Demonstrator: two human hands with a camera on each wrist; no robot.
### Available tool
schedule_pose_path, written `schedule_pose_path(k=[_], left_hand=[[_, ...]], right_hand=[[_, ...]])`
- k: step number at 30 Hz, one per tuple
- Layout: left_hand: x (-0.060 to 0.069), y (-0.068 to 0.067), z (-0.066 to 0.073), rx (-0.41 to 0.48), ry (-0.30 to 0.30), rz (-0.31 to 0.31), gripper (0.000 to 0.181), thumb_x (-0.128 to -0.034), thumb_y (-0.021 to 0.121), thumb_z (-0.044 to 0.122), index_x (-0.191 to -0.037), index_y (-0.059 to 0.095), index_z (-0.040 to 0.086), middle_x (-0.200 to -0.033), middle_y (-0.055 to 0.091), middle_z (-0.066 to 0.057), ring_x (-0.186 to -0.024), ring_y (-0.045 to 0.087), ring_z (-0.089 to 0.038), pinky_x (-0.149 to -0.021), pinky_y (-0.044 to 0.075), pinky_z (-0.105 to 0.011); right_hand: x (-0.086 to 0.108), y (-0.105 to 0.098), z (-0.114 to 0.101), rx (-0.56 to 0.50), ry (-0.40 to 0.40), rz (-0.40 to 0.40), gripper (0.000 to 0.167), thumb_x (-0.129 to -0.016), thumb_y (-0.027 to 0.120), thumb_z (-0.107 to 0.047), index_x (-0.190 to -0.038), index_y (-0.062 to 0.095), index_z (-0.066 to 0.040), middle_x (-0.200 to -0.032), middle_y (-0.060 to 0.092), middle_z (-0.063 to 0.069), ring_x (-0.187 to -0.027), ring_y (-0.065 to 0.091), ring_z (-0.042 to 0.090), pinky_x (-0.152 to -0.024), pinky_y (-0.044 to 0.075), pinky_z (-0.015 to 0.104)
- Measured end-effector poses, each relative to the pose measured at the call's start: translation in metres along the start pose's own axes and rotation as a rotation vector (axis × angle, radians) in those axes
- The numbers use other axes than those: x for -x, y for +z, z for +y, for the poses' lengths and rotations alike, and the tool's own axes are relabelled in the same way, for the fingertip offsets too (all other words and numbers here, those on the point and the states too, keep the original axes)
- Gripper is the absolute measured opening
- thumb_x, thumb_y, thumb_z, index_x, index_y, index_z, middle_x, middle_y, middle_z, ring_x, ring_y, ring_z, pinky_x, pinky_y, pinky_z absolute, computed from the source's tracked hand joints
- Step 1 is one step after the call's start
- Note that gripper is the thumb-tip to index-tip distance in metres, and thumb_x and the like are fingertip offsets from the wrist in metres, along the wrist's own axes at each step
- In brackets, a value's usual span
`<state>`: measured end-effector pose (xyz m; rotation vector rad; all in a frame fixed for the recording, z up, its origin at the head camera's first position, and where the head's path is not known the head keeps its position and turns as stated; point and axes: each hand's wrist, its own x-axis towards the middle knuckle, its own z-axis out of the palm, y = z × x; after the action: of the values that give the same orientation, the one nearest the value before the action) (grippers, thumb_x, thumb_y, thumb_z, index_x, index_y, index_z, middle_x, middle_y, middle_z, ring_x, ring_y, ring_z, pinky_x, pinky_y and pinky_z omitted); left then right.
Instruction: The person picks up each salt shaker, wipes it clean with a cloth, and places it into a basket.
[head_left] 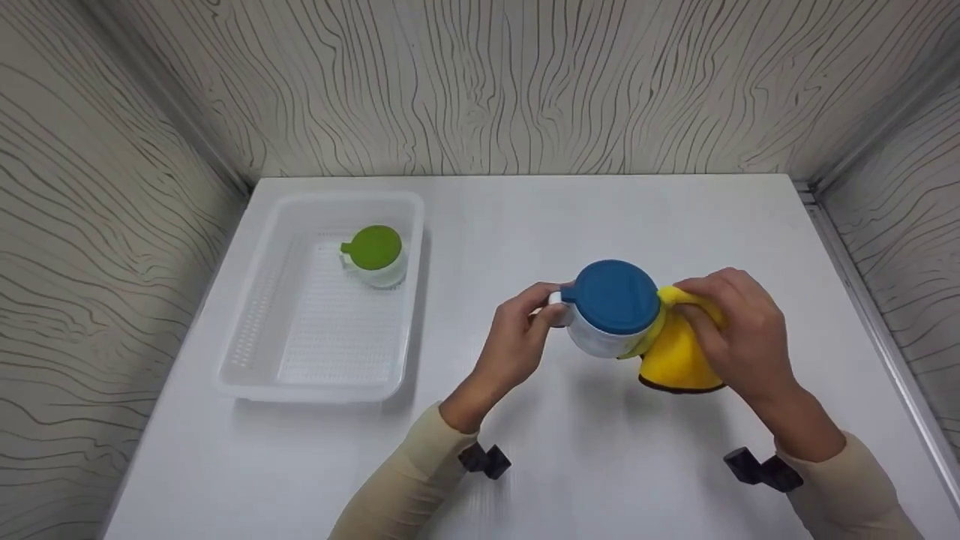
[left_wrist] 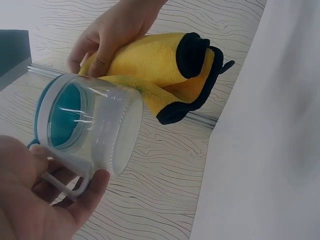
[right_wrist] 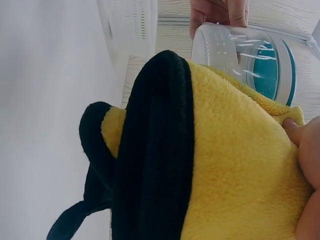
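Observation:
A clear jar [left_wrist: 112,117] with a blue lid [head_left: 616,296] is held above the table, right of its middle. My left hand [head_left: 517,334] grips its white handle [left_wrist: 70,167], with fingers curled through and round it in the left wrist view. My right hand [head_left: 742,337] pinches a yellow cloth [head_left: 679,356] with dark edging, and the cloth lies against the side of the jar away from the handle. In the right wrist view the cloth [right_wrist: 235,155] hangs down in folds and covers part of the jar [right_wrist: 240,55].
A white plastic basket [head_left: 322,391] stands on the left of the white table [head_left: 517,225]. Inside it, near its back right corner, is a smaller clear jar [head_left: 384,276] with a green lid [head_left: 376,247]. Wood-patterned panels [head_left: 480,90] rise behind the table and at both sides.

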<state>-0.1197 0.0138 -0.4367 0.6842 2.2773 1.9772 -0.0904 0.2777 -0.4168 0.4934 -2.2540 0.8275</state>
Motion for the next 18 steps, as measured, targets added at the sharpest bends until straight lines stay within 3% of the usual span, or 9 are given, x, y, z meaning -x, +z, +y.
schedule_pose_path(k=[2, 6, 11, 18], left_hand=[[0.000, 0.000, 0.001, -0.001, -0.005, 0.005, 0.026, -0.1042, 0.057, 0.013, -0.128, 0.066, 0.005, -0.121, 0.070, -0.008, -0.113, 0.068, -0.015, -0.092, 0.057, -0.025], [-0.001, 0.001, 0.000, -0.010, -0.029, 0.022, 0.026, -0.1038, 0.057, 0.011, -0.127, 0.066, 0.004, -0.120, 0.070, -0.009, -0.114, 0.068, -0.015, -0.091, 0.057, -0.025], [-0.002, 0.001, -0.003, -0.014, -0.060, 0.044, 0.025, -0.1036, 0.057, 0.009, -0.126, 0.066, 0.004, -0.115, 0.070, -0.007, -0.112, 0.068, -0.014, -0.090, 0.057, -0.023], [-0.004, -0.001, -0.004, 0.000, -0.057, 0.050, 0.024, -0.1044, 0.056, 0.009, -0.125, 0.067, 0.004, -0.118, 0.070, -0.007, -0.112, 0.068, -0.014, -0.091, 0.057, -0.024]], right_hand=[[-0.002, 0.000, 0.001, 0.010, 0.004, 0.001, 0.016, -0.092, 0.077, -0.013, -0.099, 0.072, 0.000, -0.086, 0.063, 0.014, -0.081, 0.055, 0.026, -0.090, 0.038, 0.008], [-0.007, 0.000, 0.003, 0.057, 0.000, -0.007, 0.027, -0.076, 0.083, 0.008, -0.099, 0.071, 0.000, -0.086, 0.064, 0.014, -0.081, 0.055, 0.027, -0.087, 0.037, 0.010], [-0.010, -0.004, 0.004, 0.067, 0.004, -0.028, 0.027, -0.077, 0.083, 0.007, -0.100, 0.070, 0.001, -0.086, 0.064, 0.013, -0.081, 0.055, 0.026, -0.087, 0.037, 0.009], [-0.013, -0.018, -0.003, 0.063, 0.003, -0.032, 0.025, -0.079, 0.081, 0.003, -0.101, 0.069, 0.002, -0.088, 0.067, 0.014, -0.079, 0.057, 0.026, -0.086, 0.038, 0.004]])
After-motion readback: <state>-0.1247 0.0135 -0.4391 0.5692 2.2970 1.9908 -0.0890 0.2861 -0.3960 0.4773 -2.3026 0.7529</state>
